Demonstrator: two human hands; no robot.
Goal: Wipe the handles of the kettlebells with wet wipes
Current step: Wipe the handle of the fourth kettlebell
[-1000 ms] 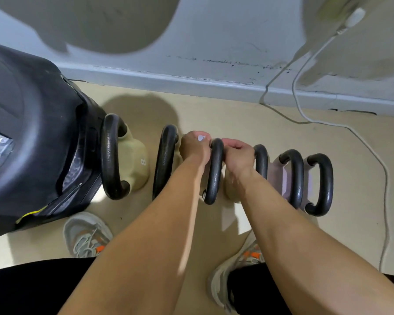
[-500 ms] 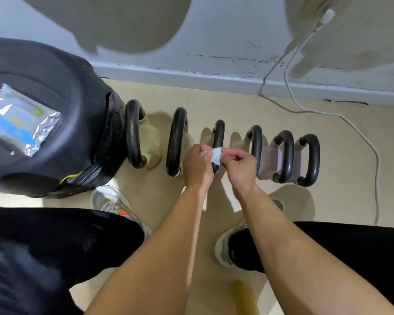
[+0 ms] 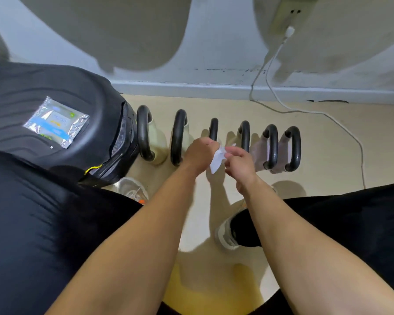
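Several kettlebells with black handles stand in a row on the beige floor near the wall, from the leftmost handle (image 3: 143, 133) to the rightmost (image 3: 294, 148). The third handle (image 3: 213, 129) shows just beyond my hands. A white wet wipe (image 3: 217, 159) hangs between my hands, above the floor and off the handles. My left hand (image 3: 200, 153) grips its left side, and my right hand (image 3: 241, 162) pinches its right edge with fingertips.
A black bag (image 3: 55, 123) sits at the left against the first kettlebell, with a foil pack of wipes (image 3: 56, 122) on top. A white cable (image 3: 305, 111) runs from a wall socket across the floor at right. My shoes (image 3: 225, 235) stand below the hands.
My hands have come off the third handle and drawn back toward me, holding the wipe between them. The camera has risen and pulled away from the kettlebells.
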